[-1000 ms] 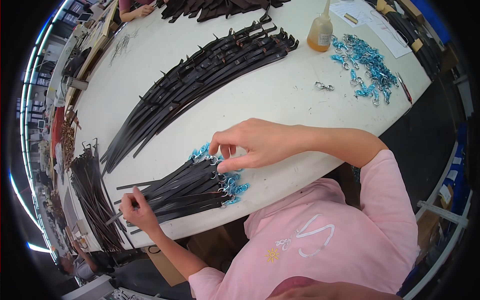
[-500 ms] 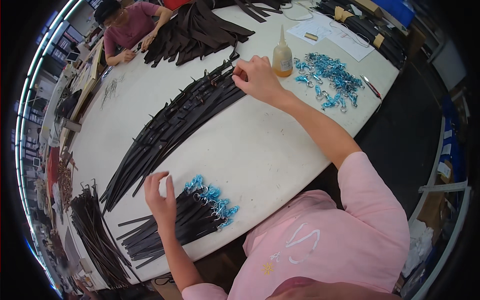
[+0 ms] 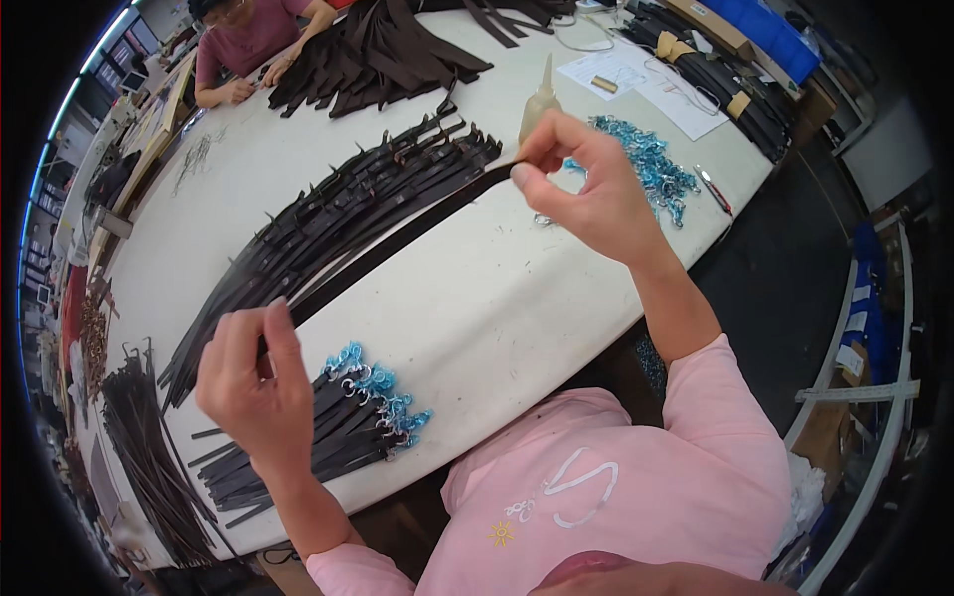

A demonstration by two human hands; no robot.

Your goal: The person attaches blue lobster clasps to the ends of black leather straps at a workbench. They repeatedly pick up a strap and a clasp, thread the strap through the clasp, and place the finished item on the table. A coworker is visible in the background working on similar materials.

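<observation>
My right hand (image 3: 586, 184) pinches the end of a flat black strap (image 3: 407, 231) between thumb and fingers, above the table. Stretched to the lower left, the strap reaches my left hand (image 3: 256, 372), whose fingers are curled loosely round it; its far end is hidden. Behind it lies a long pile of black straps (image 3: 348, 189) with small upright loops. Next to my left hand, a bundle of finished-looking straps (image 3: 343, 427) carries blue snap hooks (image 3: 383, 387) with metal rings. A squeeze bottle (image 3: 540, 104) with a pointed nozzle stands partly hidden behind my right hand.
Loose blue hooks (image 3: 651, 164) lie in a heap at right, near a red-handled pointed tool (image 3: 714, 191). Paper sheets (image 3: 686, 94) lie farther back. Another person (image 3: 248, 45) sits across, beside wide dark strips (image 3: 373, 60). More thin straps (image 3: 154, 457) hang at the left edge.
My right hand has drawn one strap end out of the pile, toward the right and nearer to me. The left hand has moved left and curled its fingers at the strap.
</observation>
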